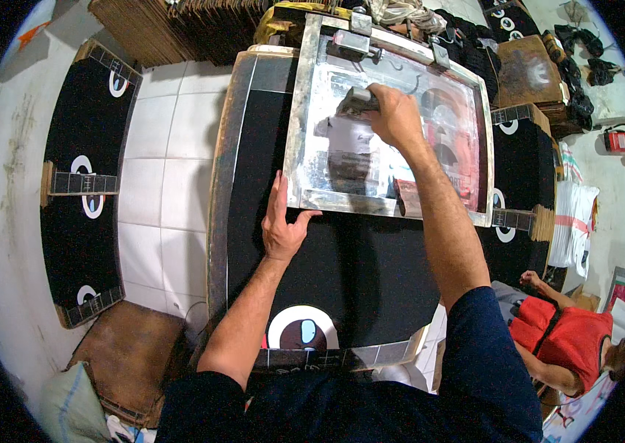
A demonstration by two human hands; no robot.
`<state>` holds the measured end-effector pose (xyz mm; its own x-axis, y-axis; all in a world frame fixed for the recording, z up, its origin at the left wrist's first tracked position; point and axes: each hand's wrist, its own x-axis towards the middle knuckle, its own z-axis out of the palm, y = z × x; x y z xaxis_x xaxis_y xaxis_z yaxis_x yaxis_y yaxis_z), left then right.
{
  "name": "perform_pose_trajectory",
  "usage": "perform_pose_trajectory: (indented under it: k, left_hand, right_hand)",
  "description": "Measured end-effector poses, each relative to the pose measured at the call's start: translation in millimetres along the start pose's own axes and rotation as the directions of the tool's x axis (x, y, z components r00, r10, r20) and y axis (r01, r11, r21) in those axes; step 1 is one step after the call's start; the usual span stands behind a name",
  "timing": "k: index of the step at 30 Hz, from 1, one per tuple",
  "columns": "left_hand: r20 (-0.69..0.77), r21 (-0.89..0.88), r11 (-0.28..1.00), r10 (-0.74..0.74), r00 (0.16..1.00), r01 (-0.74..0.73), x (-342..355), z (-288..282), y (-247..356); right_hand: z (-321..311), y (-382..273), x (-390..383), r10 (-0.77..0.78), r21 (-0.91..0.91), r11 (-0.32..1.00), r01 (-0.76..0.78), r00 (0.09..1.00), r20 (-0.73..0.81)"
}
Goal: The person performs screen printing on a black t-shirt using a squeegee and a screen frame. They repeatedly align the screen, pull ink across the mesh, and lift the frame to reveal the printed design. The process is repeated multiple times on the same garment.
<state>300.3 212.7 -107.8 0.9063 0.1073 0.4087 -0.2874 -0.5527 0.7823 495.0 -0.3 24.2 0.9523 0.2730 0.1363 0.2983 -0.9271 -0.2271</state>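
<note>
A screen-printing frame lies over black fabric on a long board. Its pale, ink-smeared mesh faces up. Inside the frame, my right hand is closed round a dark squeegee at the upper left part of the mesh. My left hand is at the frame's near left corner, fingers stretched and thumb spread, against the frame's edge. A reddish-brown strip rests inside the frame near its front rail. On the near end of the fabric shows a printed cartoon eye.
Metal clamps sit along the frame's far rail. Fabric-covered boards with printed eyes stand left, beyond white floor tiles, and more stand right. A person in red is at the lower right. Stacked brown boards are behind.
</note>
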Motion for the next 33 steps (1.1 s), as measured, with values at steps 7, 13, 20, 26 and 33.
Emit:
perform_pose_trajectory:
  k: [7,13,20,26,33]
  left_hand:
    - [-0.04,-0.009,0.999,0.049,0.998,-0.049,4.4,1.2,-0.4]
    - [-0.043,-0.025,0.998,0.05,0.998,-0.052,2.3,2.8,-2.3]
    - [-0.039,0.021,0.997,0.076,0.996,-0.075,4.3,2.4,-0.7]
    - [-0.023,0.032,0.997,0.065,0.998,-0.065,4.5,1.2,0.1]
    - [-0.024,0.037,0.998,0.046,0.999,-0.045,3.2,0.0,1.9]
  right_hand:
    - [-7.1,2.4,-26.9,-0.063,0.037,0.997,0.062,0.998,0.028]
    - [9.0,17.0,10.3,-0.052,-0.043,0.997,0.057,0.993,0.108]
    - [24.5,48.2,100.6,-0.01,-0.091,0.996,0.024,0.989,0.145]
    - [28.6,-1.7,-18.7,-0.065,0.013,0.998,0.066,0.993,-0.098]
    - [6.1,25.7,28.1,-0.008,-0.064,0.998,0.008,1.0,-0.003]
